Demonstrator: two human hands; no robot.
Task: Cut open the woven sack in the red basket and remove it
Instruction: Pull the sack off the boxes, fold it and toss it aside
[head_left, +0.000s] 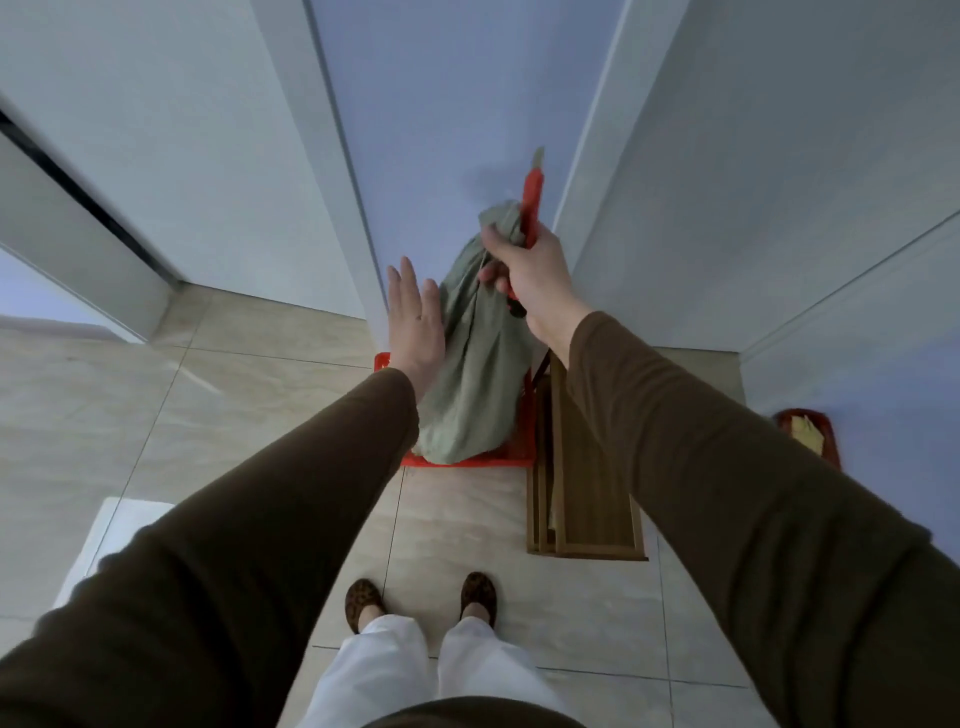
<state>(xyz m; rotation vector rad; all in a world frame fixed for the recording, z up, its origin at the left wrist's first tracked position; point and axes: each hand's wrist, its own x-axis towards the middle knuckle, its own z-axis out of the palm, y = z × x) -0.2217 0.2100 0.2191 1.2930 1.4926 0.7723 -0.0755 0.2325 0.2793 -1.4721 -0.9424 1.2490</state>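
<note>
Nearest, down at the bottom edge: two leopard-print slippers (366, 603) under white trouser legs (384, 670), planted on pale floor tiles (249, 395). Further out, both arms in dark brown sleeves (291, 493), reaching forward. Beside the right arm, a wooden frame (587, 499) lying flat on the floor, touching the right side of the red basket (467, 461). Standing upright in that basket, the woven sack (472, 364): dull grey-green, creased, full at the base and narrowing upward to a gathered, bunched neck. Left hand (415, 327) flat against the sack's left flank, fingers straight and slightly spread, palm toward the cloth, holding nothing. Right hand (524, 265) higher, at the neck, fingers curled around the bunched top together with a red utility knife (531, 208); the handle clamped against the palm, a short pale blade tip pointing up and away past the knuckles, the sack's topmost tuft poking out just left of the handle. Behind all this, pale bluish walls (441, 104) meeting in a corner, and off to the right, near the wall, a red dish (808, 434) with something yellowish in it.
</note>
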